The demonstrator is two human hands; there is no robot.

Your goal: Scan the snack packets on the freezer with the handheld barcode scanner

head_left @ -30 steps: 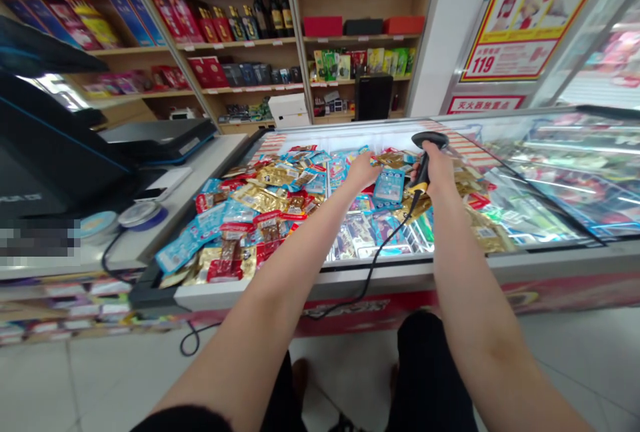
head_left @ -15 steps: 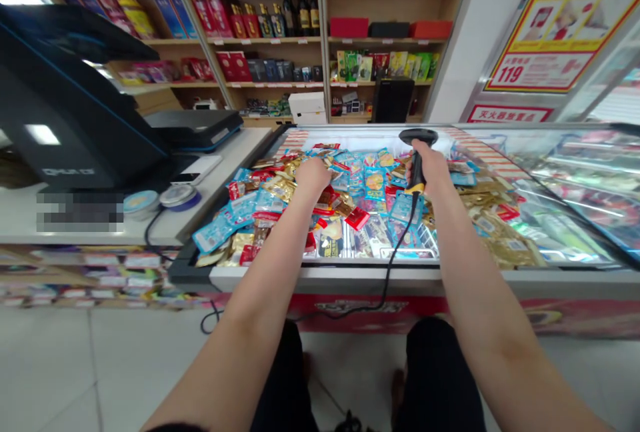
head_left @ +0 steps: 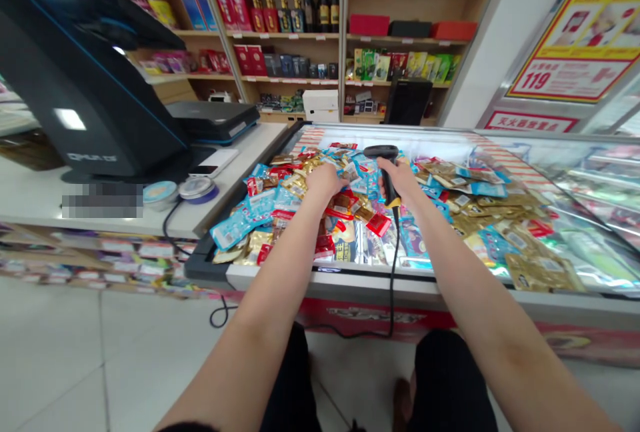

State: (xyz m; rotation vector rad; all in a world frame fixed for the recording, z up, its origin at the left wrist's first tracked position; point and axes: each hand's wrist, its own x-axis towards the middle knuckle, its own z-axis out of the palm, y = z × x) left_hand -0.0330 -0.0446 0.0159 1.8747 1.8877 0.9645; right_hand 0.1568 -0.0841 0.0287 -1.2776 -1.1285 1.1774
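Gripping the barcode scanner (head_left: 386, 171) in our closed right hand (head_left: 401, 182), we could snag its black cord (head_left: 393, 285) on the freezer's front rim (head_left: 350, 277) below that hand (it hangs straight over). Our curled left hand (head_left: 325, 181) rests on snack packets (head_left: 280, 202) just beside the scanner, and we cannot tell if it pinches one; a hasty pull could spill them.

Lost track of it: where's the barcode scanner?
Head view: the barcode scanner sits in the right hand, above the foil packets, just right of the left hand.

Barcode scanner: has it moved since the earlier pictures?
Yes, the barcode scanner moved left: now left of the black box behind the display freezer, earlier right of it.
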